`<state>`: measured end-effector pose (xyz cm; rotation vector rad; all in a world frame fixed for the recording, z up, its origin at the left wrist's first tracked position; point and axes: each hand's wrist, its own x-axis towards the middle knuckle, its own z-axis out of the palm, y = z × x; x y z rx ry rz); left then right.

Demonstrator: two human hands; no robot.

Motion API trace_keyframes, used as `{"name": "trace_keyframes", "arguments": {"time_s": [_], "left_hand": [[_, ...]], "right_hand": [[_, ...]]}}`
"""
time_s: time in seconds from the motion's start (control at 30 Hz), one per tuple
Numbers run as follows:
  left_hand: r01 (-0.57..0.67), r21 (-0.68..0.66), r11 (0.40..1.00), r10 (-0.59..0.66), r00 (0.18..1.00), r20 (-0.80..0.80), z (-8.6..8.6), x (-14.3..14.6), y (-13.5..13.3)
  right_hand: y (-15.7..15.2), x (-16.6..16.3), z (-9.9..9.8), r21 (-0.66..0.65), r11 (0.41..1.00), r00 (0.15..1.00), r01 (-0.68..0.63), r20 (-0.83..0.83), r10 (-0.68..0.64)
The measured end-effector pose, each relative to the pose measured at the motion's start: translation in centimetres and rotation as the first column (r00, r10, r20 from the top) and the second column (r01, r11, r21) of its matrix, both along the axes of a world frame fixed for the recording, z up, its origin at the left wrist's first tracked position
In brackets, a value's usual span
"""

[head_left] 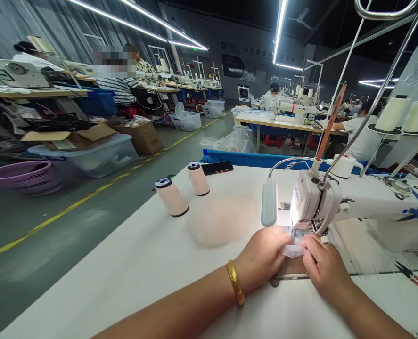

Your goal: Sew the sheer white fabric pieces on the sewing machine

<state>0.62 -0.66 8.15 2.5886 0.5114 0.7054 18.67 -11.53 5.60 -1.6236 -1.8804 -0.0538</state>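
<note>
A small piece of thin white fabric (293,251) lies under the needle area of a white sewing machine (300,197). From the left, my left hand (265,252) grips its edge with closed fingers, a gold bracelet on the wrist. My right hand (323,261) pinches the other side of the fabric, just in front of the presser foot. The machine's lamp lights the spot brightly. My fingers partly hide the fabric and the needle. A sheer, pale beige piece of material (225,221) rests on the table to the left of the machine head.
Two pale thread cones (171,197) and a dark phone-like slab (217,168) stand or lie at the table's far left. Red-handled snips (415,280) lie at the right. An aisle with a yellow line (88,200) runs along the left, with bins, boxes and people at machines beyond.
</note>
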Motion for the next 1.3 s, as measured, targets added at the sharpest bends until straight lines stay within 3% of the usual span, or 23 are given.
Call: {"name": "trace_keyframes", "arguments": {"time_s": [0.13,0.33,0.67,0.93,1.1,1.3], "left_hand": [[0.029,0.040,0.999,-0.033,0.994,0.102,0.1,-0.1,0.5],[0.053,-0.089,0.995,-0.052,0.999,0.012,-0.7,0.3,0.9],[-0.023,-0.086,0.996,0.016,0.996,-0.083,-0.9,0.7,0.4],[0.010,-0.109,0.994,-0.019,0.997,-0.080,-0.9,0.7,0.7],[0.036,-0.091,0.995,-0.044,0.994,-0.097,-0.6,0.6,1.2],[0.076,-0.034,0.997,-0.079,0.992,-0.102,-0.7,0.2,1.2]], "right_hand": [[0.0,-0.3,0.7,-0.042,0.999,0.996,-0.014,-0.093,0.010],[-0.1,-0.5,0.8,-0.113,0.992,0.960,0.049,-0.269,-0.078],[0.0,-0.5,0.0,-0.091,0.991,0.951,0.097,-0.286,-0.119],[-0.1,-0.8,0.0,-0.039,0.999,0.995,0.026,-0.100,-0.030],[0.1,-0.6,0.3,0.002,1.000,0.995,0.021,-0.093,-0.021],[-0.2,0.4,1.5,-0.066,0.989,0.983,-0.131,0.124,0.138]]}}
